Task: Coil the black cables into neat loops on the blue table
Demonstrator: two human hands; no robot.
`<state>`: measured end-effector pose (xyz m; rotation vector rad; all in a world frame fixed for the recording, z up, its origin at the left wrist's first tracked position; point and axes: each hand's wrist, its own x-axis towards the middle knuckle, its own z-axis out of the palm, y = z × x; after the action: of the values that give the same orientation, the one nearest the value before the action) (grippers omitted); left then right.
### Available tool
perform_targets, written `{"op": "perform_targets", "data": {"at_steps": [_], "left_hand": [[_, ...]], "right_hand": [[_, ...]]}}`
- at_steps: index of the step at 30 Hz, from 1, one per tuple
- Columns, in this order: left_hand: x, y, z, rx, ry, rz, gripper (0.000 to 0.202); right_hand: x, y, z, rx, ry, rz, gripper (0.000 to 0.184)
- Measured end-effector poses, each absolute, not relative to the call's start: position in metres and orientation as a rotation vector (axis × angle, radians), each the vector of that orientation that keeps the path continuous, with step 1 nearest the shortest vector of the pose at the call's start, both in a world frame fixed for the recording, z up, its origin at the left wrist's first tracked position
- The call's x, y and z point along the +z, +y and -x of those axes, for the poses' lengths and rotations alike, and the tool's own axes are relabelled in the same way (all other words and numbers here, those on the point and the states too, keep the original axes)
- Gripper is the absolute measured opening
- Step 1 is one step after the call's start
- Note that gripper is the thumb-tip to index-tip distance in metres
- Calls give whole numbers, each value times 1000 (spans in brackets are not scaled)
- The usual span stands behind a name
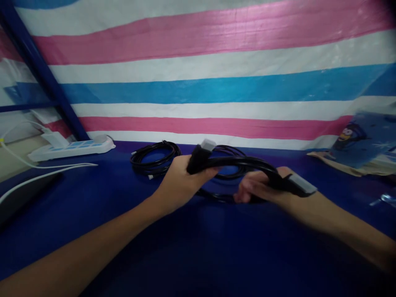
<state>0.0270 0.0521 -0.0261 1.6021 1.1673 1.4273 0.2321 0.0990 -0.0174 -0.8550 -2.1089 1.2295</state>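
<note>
Between my two hands a thick black cable (244, 161) is held up in a loop above the blue table. It has a plug (208, 145) with a pale cap at my left hand and another capped plug (298, 184) at my right wrist. My left hand (182, 179) is closed round the left side of the loop. Fingers of my right hand (255, 185) are wrapped round the right side, slightly blurred. Behind my left hand lies a coiled black cable (154, 159) with pale tips. A second black coil (232, 150) lies behind the held loop, partly hidden by it.
A white power strip (74, 148) with a plugged-in charger (55, 138) stands at the back left. White cords (46, 175) and a dark flat object (31, 194) are in front. A blue printed bag (365, 138) lies at the right. Striped sheeting (198, 90) hangs behind the table (198, 255).
</note>
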Motion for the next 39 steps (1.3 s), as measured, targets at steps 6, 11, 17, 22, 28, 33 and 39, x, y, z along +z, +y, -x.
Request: {"op": "perform_targets", "data": {"at_steps": [6, 11, 17, 22, 28, 33, 39], "left_hand": [[-34, 44, -32, 1218, 1087, -1692, 42], [-42, 49, -27, 1045, 941, -1598, 44], [-41, 58, -28, 1100, 762, -1290, 51], [-36, 60, -26, 1150, 685, -1249, 48], [-42, 66, -21, 1151, 945, -1539, 45], [-38, 62, -30, 1351, 1104, -1534, 41], [-24, 48, -42, 1320, 953, -1310, 42]], "right_hand": [[-24, 101, -232, 1051, -1956, 872, 32], [-40, 105, -232, 1190, -1970, 893, 39], [-41, 112, -227, 1466, -1717, 830, 37], [-31, 104, -223, 1525, -1579, 790, 34], [-41, 108, -224, 1540, -1599, 864, 33], [-38, 106, -222, 1461, -1689, 922, 36], [-20, 90, -222, 1201, -1846, 1135, 40]]}}
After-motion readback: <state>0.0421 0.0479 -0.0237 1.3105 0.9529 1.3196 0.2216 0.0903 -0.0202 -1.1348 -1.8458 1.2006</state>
